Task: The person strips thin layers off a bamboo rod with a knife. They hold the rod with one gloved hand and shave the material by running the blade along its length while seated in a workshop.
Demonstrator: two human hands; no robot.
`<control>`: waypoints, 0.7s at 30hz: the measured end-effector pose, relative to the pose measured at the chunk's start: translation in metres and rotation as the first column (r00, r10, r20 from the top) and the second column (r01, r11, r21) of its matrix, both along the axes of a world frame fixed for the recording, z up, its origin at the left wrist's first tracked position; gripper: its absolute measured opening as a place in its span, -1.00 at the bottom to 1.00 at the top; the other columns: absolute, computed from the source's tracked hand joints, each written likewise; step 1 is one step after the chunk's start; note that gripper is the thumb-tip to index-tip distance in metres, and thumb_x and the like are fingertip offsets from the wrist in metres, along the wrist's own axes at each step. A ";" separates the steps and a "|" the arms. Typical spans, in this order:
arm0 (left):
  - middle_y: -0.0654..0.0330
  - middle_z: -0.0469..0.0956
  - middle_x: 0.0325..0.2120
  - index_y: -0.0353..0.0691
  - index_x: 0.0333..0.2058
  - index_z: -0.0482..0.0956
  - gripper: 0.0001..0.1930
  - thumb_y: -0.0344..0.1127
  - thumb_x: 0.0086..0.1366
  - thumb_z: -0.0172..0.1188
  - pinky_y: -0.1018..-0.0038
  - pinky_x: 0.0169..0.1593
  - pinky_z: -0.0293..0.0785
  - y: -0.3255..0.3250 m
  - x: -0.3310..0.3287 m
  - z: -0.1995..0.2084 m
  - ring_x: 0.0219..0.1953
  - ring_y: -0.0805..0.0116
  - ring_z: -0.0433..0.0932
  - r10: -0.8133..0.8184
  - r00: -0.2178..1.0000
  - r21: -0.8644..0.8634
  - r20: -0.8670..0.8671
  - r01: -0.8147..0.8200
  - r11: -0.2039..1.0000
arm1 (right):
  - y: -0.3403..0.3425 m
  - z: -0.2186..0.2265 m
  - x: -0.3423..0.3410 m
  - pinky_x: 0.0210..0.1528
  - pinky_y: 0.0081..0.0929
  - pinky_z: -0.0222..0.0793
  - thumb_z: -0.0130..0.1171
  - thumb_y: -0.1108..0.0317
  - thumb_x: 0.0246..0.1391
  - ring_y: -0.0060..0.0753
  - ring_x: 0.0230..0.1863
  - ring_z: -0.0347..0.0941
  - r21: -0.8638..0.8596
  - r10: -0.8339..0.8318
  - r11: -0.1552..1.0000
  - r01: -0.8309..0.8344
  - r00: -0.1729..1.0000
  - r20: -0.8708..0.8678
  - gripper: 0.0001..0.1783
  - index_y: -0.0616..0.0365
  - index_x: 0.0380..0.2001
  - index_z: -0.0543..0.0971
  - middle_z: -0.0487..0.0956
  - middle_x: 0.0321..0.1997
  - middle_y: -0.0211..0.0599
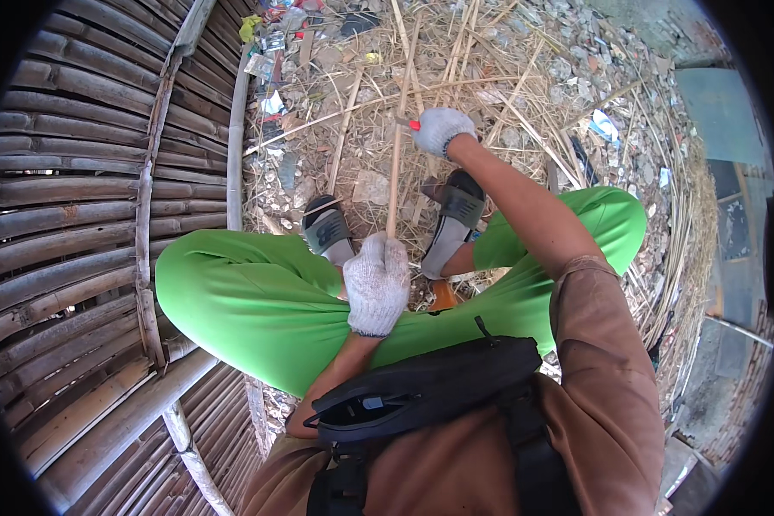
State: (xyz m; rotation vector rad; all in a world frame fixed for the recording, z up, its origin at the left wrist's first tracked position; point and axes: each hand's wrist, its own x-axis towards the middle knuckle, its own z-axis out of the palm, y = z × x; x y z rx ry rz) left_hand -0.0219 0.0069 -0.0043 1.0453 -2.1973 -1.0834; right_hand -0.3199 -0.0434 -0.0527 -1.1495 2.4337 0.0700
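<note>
My left hand (377, 288), in a white knit glove, is closed around the near end of a long bamboo strip (396, 176). The strip points away from me, its far part over the littered ground. Farther out, my right hand (443, 131), gloved alike, grips a knife with a red handle (415, 125). Its short blade lies across the strip or just beside it; I cannot tell whether they touch. Most of the handle is hidden in the glove.
A bamboo slat wall (69, 193) rises on the left. My sandalled feet (460, 206) stand on ground strewn with shavings, stones and scraps. Several loose bamboo strips (344, 129) lie around. A black bag (439, 378) hangs at my chest, above my green trousers.
</note>
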 end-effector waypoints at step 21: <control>0.33 0.36 -0.61 -0.32 -0.07 0.55 -0.76 -0.25 0.47 0.21 0.47 -0.53 0.21 -0.014 0.001 0.020 -0.63 0.46 0.30 0.461 0.822 0.923 -0.334 0.384 -0.015 | 0.061 0.040 0.052 0.05 0.09 0.59 0.08 -0.04 0.22 0.22 -0.08 0.69 -0.216 0.121 0.973 -0.085 0.980 0.159 -0.51 0.17 -0.24 0.75 0.73 -0.16 0.14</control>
